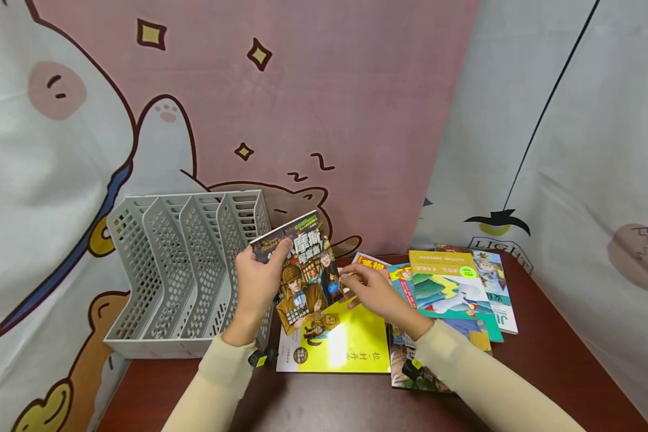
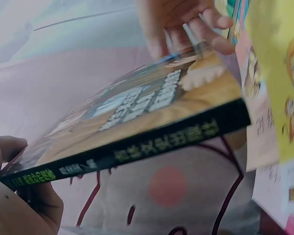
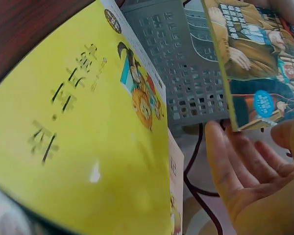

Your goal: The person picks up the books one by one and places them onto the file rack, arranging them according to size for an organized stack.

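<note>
My left hand (image 1: 259,279) grips a dark-spined paperback book (image 1: 305,282) by its upper left side, thumb on the front cover. The cover shows a figure in a detective cap; the book is held tilted above the table. In the left wrist view its black spine (image 2: 161,146) faces the camera. My right hand (image 1: 375,292) is at the book's right edge. The right wrist view shows its fingers (image 3: 252,164) loosely extended by the book's corner, not wrapped round it; whether they touch is unclear. Below lies a yellow book (image 1: 364,345).
A grey slotted file rack (image 1: 151,347) with several upright dividers stands on the left. To the right, several overlapping books and magazines, including a green-and-yellow one (image 1: 445,267), lie on the dark red-brown table (image 1: 561,366). A printed cloth hangs behind.
</note>
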Tool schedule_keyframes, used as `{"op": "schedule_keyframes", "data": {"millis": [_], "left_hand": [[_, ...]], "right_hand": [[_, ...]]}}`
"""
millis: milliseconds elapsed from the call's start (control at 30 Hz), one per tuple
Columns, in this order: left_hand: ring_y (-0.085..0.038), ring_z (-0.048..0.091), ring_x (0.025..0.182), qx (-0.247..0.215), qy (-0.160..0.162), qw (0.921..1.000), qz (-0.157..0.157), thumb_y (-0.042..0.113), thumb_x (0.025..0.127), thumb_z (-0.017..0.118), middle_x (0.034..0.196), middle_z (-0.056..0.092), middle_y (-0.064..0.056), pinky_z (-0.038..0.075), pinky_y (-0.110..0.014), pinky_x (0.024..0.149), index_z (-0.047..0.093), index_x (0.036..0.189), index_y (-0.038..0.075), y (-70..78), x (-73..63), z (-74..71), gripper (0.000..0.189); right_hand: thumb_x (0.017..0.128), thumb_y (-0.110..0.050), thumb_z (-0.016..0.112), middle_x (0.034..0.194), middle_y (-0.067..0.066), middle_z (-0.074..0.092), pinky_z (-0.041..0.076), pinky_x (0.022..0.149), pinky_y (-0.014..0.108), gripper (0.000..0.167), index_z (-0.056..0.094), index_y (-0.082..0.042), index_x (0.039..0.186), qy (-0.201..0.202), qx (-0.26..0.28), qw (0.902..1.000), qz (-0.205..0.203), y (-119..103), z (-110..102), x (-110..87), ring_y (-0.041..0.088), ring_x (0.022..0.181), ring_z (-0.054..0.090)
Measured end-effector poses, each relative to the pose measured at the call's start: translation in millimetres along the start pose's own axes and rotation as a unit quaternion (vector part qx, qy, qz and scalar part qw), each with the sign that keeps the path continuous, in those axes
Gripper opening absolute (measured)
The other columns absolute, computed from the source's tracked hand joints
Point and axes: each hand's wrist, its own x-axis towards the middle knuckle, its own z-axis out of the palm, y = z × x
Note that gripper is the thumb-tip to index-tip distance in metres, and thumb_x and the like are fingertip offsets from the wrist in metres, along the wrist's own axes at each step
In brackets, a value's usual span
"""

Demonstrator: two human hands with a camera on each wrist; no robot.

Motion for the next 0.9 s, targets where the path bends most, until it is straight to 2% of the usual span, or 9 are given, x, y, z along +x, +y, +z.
{"op": "schedule_keyframes", "data": {"millis": [133, 233, 267, 367, 533, 633, 733, 833, 900], "left_hand": [[-0.005, 0.022, 0.035, 0.004, 0.032, 0.9994, 0.016, 0.03, 0.106, 0.077, 0.048, 0.036, 0.004, 0.021, -0.023, 0.036, 0.077, 0.099, 0.01, 4.0, 1.0, -14.5, 0.021], [-0.006, 0.026, 0.034, 0.002, 0.065, 0.9976, 0.026, 0.026, 0.106, 0.079, 0.05, 0.045, 0.003, 0.023, -0.023, 0.035, 0.08, 0.106, 0.008, 8.8, 2.3, -25.9, 0.018], [-0.006, 0.032, 0.036, -0.002, 0.077, 0.9966, 0.029, 0.025, 0.105, 0.079, 0.054, 0.052, 0.002, 0.028, -0.023, 0.035, 0.081, 0.112, 0.008, 10.4, 3.2, -29.4, 0.018], [-0.005, 0.043, 0.04, 0.0, 0.117, 0.9923, 0.04, 0.024, 0.104, 0.081, 0.063, 0.063, 0.0, 0.036, -0.02, 0.038, 0.081, 0.11, 0.006, 14.0, 6.5, -39.4, 0.019], [-0.006, 0.059, 0.051, 0.009, 0.16, 0.9865, 0.036, 0.025, 0.102, 0.083, 0.078, 0.076, 0.0, 0.048, -0.019, 0.045, 0.082, 0.109, 0.006, 15.5, 10.5, -50.8, 0.021], [-0.006, 0.056, 0.047, 0.004, 0.167, 0.9855, 0.03, 0.025, 0.102, 0.082, 0.078, 0.076, 0.0, 0.045, -0.02, 0.043, 0.082, 0.112, 0.006, 15.6, 10.6, -56.6, 0.021], [-0.005, 0.045, 0.041, 0.009, 0.177, 0.9835, 0.038, 0.024, 0.103, 0.082, 0.069, 0.07, 0.0, 0.036, -0.02, 0.038, 0.082, 0.109, 0.006, 15.4, 10.7, -62.5, 0.019], [-0.004, 0.039, 0.04, 0.011, 0.187, 0.9814, 0.041, 0.024, 0.102, 0.082, 0.066, 0.066, 0.0, 0.032, -0.02, 0.038, 0.081, 0.106, 0.006, 14.9, 10.5, -66.6, 0.019], [-0.004, 0.044, 0.042, 0.006, 0.189, 0.9811, 0.04, 0.024, 0.103, 0.082, 0.07, 0.069, 0.001, 0.036, -0.019, 0.039, 0.081, 0.108, 0.007, 14.1, 10.2, -68.3, 0.019]], "right_hand": [[0.118, -0.029, 0.055, 0.129, 0.021, 0.073, 0.069, 0.088, 0.052, 0.036, 0.062, -0.008, 0.147, -0.015, 0.01, 0.9997, 0.016, -1, 15, 10.8, 0.041, 0.105, 0.082], [0.118, -0.022, 0.054, 0.132, 0.026, 0.074, 0.069, 0.088, 0.052, 0.037, 0.059, -0.004, 0.15, -0.032, 0.012, 0.9991, 0.025, -2, 31, 19.1, 0.044, 0.104, 0.081], [0.118, -0.02, 0.053, 0.134, 0.028, 0.073, 0.069, 0.088, 0.052, 0.038, 0.058, -0.003, 0.151, -0.04, 0.012, 0.9988, 0.027, -3, 37, 21.6, 0.045, 0.104, 0.081], [0.116, -0.018, 0.054, 0.136, 0.03, 0.073, 0.069, 0.086, 0.051, 0.041, 0.057, 0.002, 0.152, -0.06, 0.015, 0.9976, 0.031, -2, 54, 29.4, 0.045, 0.102, 0.081], [0.116, -0.029, 0.059, 0.138, 0.026, 0.071, 0.07, 0.082, 0.046, 0.045, 0.061, 0.002, 0.149, -0.074, 0.003, 0.9968, 0.03, 1, 79, 39.6, 0.041, 0.095, 0.083], [0.114, -0.035, 0.062, 0.139, 0.024, 0.071, 0.07, 0.084, 0.045, 0.05, 0.06, 0.0, 0.151, -0.079, -0.001, 0.9965, 0.028, -2, 94, 44.0, 0.038, 0.097, 0.083], [0.112, -0.041, 0.065, 0.142, 0.02, 0.071, 0.069, 0.088, 0.043, 0.058, 0.057, -0.003, 0.156, -0.083, -0.014, 0.9962, 0.025, -6, 110, 48.0, 0.035, 0.101, 0.083], [0.11, -0.049, 0.064, 0.152, 0.014, 0.068, 0.067, 0.095, 0.041, 0.065, 0.052, -0.014, 0.163, -0.083, -0.055, 0.995, 0.008, -10, 126, 51.1, 0.029, 0.11, 0.082], [0.109, -0.053, 0.062, 0.158, 0.01, 0.065, 0.065, 0.099, 0.041, 0.069, 0.046, -0.022, 0.168, -0.082, -0.084, 0.993, -0.008, -11, 136, 52.4, 0.026, 0.113, 0.08]]}}
